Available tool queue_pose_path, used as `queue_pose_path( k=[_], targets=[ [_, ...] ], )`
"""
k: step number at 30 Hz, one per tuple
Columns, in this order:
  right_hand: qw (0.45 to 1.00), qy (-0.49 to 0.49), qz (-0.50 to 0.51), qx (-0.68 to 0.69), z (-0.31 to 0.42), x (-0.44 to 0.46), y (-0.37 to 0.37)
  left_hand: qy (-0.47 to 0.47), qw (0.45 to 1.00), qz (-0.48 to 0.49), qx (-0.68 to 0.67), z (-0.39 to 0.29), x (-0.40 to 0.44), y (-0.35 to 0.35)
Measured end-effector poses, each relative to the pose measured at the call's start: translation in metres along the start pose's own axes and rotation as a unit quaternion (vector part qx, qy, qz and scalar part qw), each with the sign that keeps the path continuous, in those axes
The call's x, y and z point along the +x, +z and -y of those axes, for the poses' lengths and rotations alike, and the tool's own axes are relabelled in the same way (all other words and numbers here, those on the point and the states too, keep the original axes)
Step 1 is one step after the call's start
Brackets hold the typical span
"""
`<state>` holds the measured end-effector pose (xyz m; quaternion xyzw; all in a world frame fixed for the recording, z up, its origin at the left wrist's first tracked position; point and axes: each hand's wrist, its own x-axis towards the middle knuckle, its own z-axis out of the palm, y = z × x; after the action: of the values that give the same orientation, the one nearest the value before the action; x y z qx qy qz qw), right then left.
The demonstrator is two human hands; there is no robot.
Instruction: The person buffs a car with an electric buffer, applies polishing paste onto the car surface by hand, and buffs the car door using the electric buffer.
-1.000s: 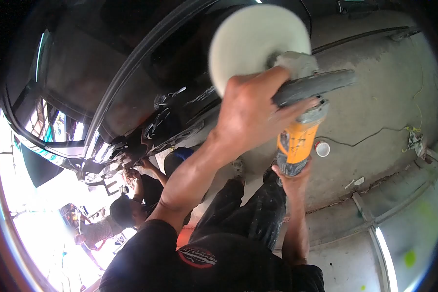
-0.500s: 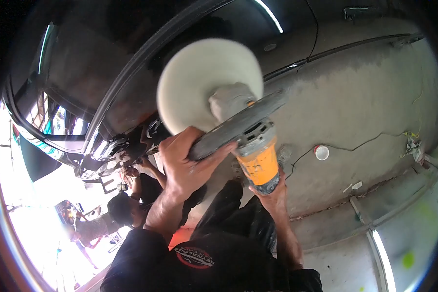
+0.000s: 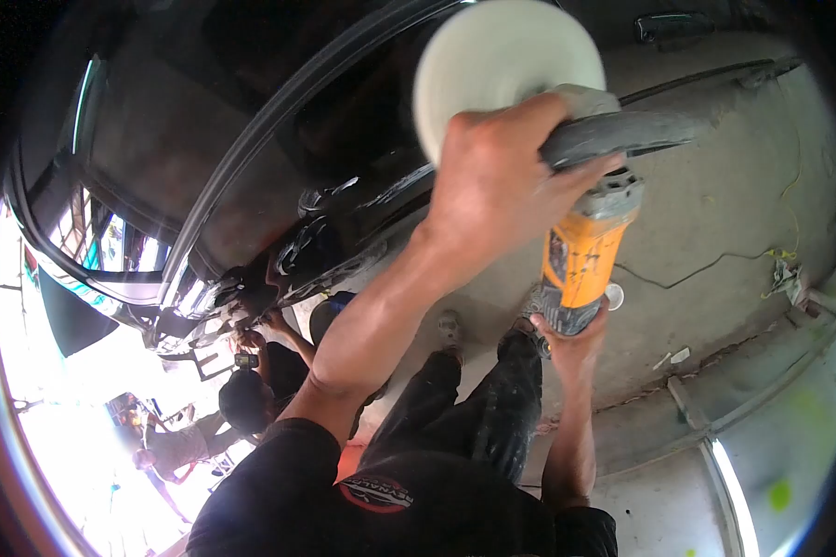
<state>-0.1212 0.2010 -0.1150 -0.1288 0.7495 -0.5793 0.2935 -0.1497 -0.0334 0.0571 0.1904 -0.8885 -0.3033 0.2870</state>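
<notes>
Polisher [image 3: 585, 260] at two o'clock, our left hand [image 3: 497, 176] curled round its handle [image 3: 622, 137], our right hand [image 3: 574, 345] wrapped round its rear! Tilt that blurred pad [image 3: 511, 70], at one o'clock, and its rim could bite the car [image 3: 362, 111]; the cord [image 3: 692, 274] at three could snag a shoe [image 3: 449, 327]. Our shirt [image 3: 437, 515] reads "REYNALDO", the rest unclear.

The one view looks from the person's head, facing forward and steeply down past the black T-shirt [image 3: 455, 515] at the bottom edge. It is a wide, fisheye-curved view with dark corners, near enough that the left hand [image 3: 492, 176] and the rotary polisher [image 3: 590, 255] loom large, while the black car [image 3: 195, 139] fills the upper left and the grey floor [image 3: 664, 325] lies farther off at right.
</notes>
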Motion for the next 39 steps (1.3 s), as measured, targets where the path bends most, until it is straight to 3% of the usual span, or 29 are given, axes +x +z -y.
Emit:
queue_pose_path(
  k=[2, 5, 9, 12, 15, 20, 23, 27, 32, 35, 39],
  targets=[
    [1.000, -0.024, -0.005, -0.005, -0.003, -0.016, 0.009, -0.044, 0.999, -0.009, 0.008, -0.007, -0.020, -0.019],
    [0.997, 0.028, 0.071, -0.027, 0.007, -0.031, 0.015, -0.103, 0.992, -0.017, 0.073, -0.002, -0.059, -0.059],
    [0.989, 0.002, 0.128, -0.080, 0.017, -0.041, 0.017, -0.152, 0.983, -0.096, 0.027, -0.013, -0.086, -0.090],
    [0.992, -0.011, 0.114, -0.057, 0.027, -0.038, 0.016, -0.177, 0.980, -0.085, 0.014, -0.019, -0.076, -0.095],
    [0.996, -0.009, 0.079, -0.029, 0.035, -0.024, 0.008, -0.143, 0.986, -0.057, 0.055, -0.015, -0.050, -0.076],
    [0.996, -0.017, -0.014, -0.091, 0.044, 0.000, -0.016, -0.044, 0.995, -0.066, -0.053, -0.011, -0.001, -0.032],
    [0.993, -0.035, -0.010, -0.115, 0.045, 0.005, -0.026, -0.060, 0.995, -0.063, -0.056, -0.012, -0.002, -0.030],
    [0.990, -0.040, 0.048, -0.128, 0.037, -0.008, -0.025, -0.164, 0.984, -0.064, -0.010, -0.013, -0.041, -0.057],
    [0.981, -0.015, 0.144, -0.132, 0.050, -0.028, -0.009, -0.156, 0.977, -0.141, 0.016, -0.015, -0.093, -0.095],
    [0.980, -0.008, 0.150, -0.129, 0.048, -0.028, -0.010, -0.160, 0.976, -0.144, 0.020, -0.017, -0.090, -0.096],
    [0.988, -0.010, 0.074, -0.137, 0.067, -0.013, -0.028, -0.183, 0.978, -0.099, -0.011, -0.022, -0.047, -0.071]
  ],
)
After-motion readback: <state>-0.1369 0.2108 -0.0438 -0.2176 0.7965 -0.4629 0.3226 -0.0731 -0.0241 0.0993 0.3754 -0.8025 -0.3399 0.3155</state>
